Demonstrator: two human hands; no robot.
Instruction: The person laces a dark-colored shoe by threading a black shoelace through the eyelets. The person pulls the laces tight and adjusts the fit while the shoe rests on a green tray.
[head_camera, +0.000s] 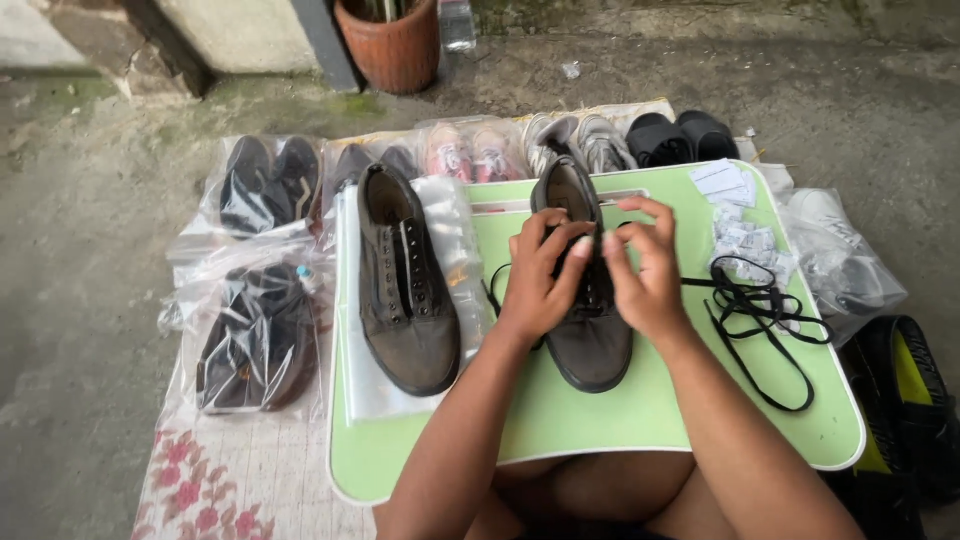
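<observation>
- On the green tray (640, 420), our left hand (535, 285) and right hand (645, 275) pinch a black lace (497, 290) over the dark shoe (585, 290).
- We judge the loose lace (760, 310), right of the shoe, could snag and tangle.

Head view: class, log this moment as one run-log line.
left hand: on dark shoe, at lace | right hand: same shoe, pinching lace | second shoe: unlaced, left | loose black lace: right, on green table

A single head-worn view looks steeply down from close above the green lap table (700, 420), facing outward toward its far edge.
</observation>
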